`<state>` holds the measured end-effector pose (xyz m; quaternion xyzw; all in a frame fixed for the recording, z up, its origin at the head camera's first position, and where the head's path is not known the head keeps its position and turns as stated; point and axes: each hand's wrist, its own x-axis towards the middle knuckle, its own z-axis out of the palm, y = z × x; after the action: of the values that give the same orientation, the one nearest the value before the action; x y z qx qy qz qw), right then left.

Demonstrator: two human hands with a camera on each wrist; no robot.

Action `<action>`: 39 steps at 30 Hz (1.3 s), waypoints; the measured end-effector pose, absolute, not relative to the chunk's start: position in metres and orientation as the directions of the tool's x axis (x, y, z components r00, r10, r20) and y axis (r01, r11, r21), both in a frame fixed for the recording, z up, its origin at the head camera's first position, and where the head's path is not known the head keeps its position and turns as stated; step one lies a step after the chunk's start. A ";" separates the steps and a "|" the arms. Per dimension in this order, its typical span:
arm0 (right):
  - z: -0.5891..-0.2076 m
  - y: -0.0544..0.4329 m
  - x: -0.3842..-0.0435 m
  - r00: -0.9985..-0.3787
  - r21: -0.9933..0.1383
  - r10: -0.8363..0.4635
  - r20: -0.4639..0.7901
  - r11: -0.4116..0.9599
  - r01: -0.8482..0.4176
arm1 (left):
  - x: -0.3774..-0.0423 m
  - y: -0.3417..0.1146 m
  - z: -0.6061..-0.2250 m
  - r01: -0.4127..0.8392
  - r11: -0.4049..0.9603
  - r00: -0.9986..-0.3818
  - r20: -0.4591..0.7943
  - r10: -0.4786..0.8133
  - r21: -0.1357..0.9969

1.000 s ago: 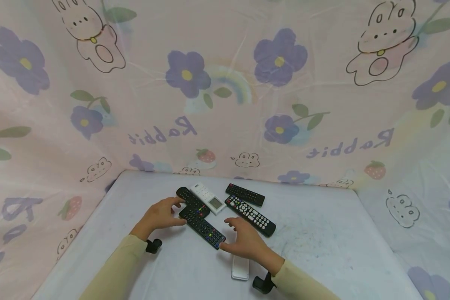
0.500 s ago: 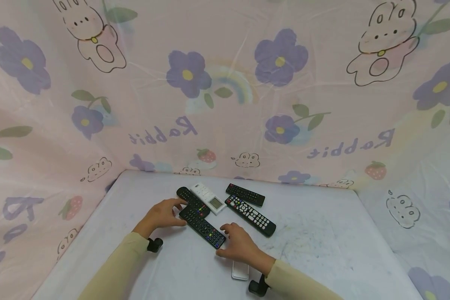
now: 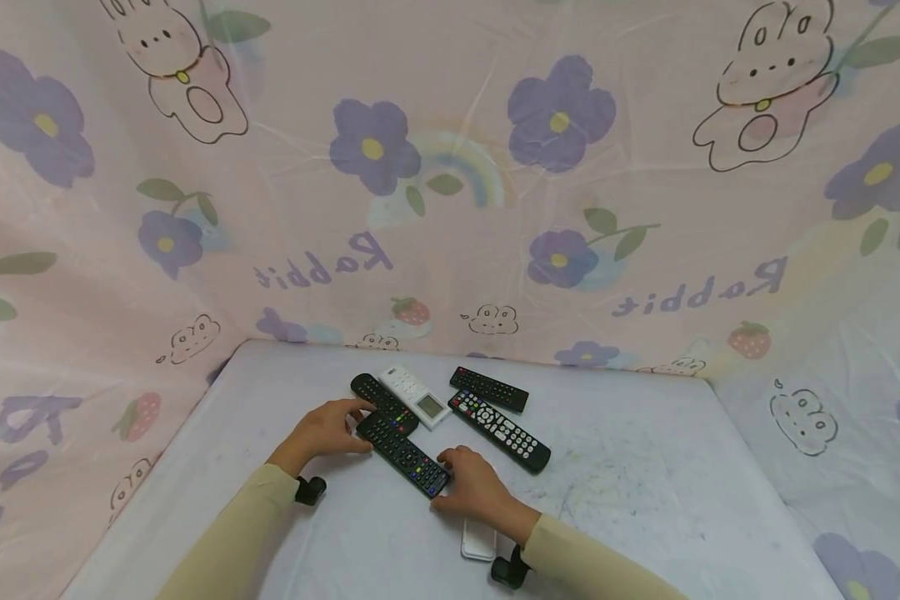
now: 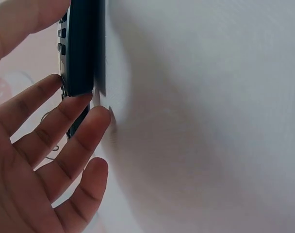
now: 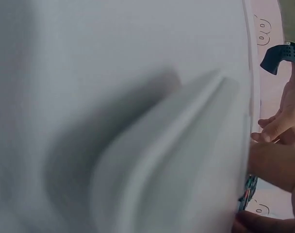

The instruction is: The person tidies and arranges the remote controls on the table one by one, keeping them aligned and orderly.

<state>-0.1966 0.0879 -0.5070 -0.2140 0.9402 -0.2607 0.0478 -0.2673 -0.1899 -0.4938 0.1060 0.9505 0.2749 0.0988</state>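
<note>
I'm seeing the nearest black remote (image 3: 403,456) slanting across the bench (image 3: 645,467), its far end touching the loosely spread left hand (image 3: 326,427), right hand (image 3: 482,487) bracketing its near end, can't tell if pinching.

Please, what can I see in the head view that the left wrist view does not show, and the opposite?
Only the head view shows the bare right hand, the white rectangular plastic remote with a grey screen, and the long black plastic remote with round white buttons.

Only the left wrist view shows the palm side of the bare left hand and, in profile, the buttons of the slim black plastic remote near it.

Both show that hand, that slim remote, the white table and the pink printed cloth.
</note>
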 end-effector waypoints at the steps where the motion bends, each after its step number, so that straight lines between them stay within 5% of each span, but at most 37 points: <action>1: -0.507 0.087 -0.197 -0.904 -0.512 -0.427 0.023 0.772 -0.377 | -0.268 -0.190 -0.494 0.147 0.828 -0.958 -0.130 0.256 0.542; 39: -0.504 0.091 -0.199 -0.893 -0.577 -0.442 0.086 0.709 -0.406 | -0.270 -0.189 -0.500 0.125 0.831 -0.969 -0.112 0.218 0.542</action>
<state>-0.1989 0.0908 -0.5039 -0.2294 0.9238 -0.3050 0.0293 -0.2701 -0.1890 -0.4998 0.0901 0.9531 0.2763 0.0847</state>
